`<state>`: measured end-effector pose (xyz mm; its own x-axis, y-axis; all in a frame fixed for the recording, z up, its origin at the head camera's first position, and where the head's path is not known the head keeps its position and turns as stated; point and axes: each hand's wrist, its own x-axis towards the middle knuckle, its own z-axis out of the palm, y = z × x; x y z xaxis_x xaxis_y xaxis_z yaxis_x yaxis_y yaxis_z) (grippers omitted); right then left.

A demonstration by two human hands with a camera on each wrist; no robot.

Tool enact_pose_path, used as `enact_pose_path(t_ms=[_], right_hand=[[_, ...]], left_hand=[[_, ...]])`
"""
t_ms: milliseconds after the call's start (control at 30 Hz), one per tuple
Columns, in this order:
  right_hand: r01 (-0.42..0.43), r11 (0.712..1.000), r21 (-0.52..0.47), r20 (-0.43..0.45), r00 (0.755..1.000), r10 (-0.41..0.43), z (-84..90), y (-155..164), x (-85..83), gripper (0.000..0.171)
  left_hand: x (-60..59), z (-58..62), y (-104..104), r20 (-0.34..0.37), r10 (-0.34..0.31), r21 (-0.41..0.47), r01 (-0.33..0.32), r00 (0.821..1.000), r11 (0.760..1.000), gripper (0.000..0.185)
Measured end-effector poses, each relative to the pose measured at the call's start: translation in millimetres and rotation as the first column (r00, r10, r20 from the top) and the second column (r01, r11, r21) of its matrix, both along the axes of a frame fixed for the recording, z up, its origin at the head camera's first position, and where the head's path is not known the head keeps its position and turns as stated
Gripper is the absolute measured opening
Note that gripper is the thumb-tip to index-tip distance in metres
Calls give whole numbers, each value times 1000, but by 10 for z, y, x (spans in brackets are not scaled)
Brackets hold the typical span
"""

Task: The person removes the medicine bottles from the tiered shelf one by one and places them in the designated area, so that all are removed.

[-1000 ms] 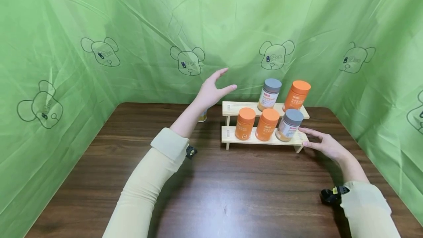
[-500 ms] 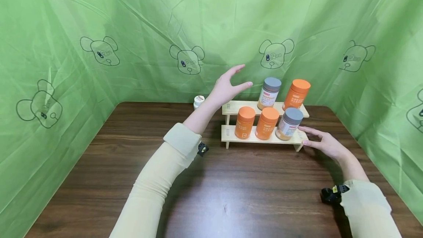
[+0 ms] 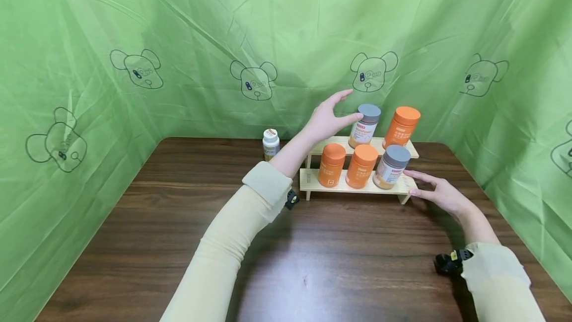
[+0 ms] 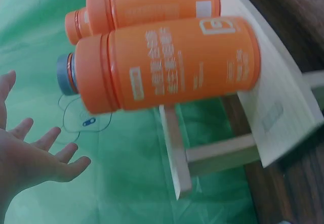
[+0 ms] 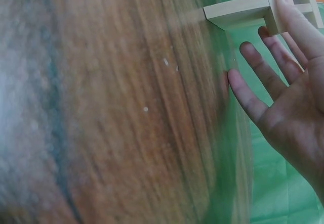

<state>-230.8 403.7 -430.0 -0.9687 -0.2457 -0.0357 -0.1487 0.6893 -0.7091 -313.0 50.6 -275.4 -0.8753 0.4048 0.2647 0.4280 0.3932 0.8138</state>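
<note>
The person is reaching the left hand [image 3: 328,118] toward the grey-lidded bottle [image 3: 364,126], which is standing on the upper step of the wooden rack [image 3: 353,188], at the left of the orange bottle [image 3: 401,128] on the same step. The fingers of this hand are spread and straight, with the thumb close to the grey lid; whether the thumb is already touching the bottle cannot be told, and the hand is holding nothing. In the left wrist view the same hand [image 4: 35,155] is showing an open palm in the air beside the rack.

The right hand [image 3: 435,193] is resting flat at the right end of the rack's lower step, fingers straight and a little apart, and it is touching the wood there, as the right wrist view [image 5: 286,77] is also showing. It seems to be steadying the rack.

On the lower step, two orange jars [image 3: 346,166] and a second grey-lidded jar [image 3: 390,168] are standing in a row. A small white bottle [image 3: 270,144] is standing on the table [image 3: 178,242], well to the left of the rack.

The step in hand looks like the approach to a grasp on the upper grey-lidded bottle. The next move is probably calling for the fingers to close around its body without knocking the neighbouring orange bottle.
</note>
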Motion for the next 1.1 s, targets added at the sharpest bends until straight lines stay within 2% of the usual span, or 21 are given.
enact_pose_path(t_ms=[133,333,533,867,1100], right_hand=[[-7,999,-33,13,1000,8,17,5,3,60],[-1,1000,-27,15,1000,2,27,9,-8,60],[-2,999,-40,19,1000,3,10,-5,-1,60],[3,999,-55,28,1000,-1,-9,14,-25,61],[8,998,-61,29,1000,-7,-2,9,-8,61]], left_hand=[[0,-43,133,13,-7,-1,7,1000,1000,72],[-30,-121,310,34,-8,32,7,999,999,70],[-69,-191,428,23,-10,36,10,1000,999,66],[-149,-272,452,7,-19,56,19,1000,998,52],[-177,-287,463,1,-19,50,19,1000,999,50]])
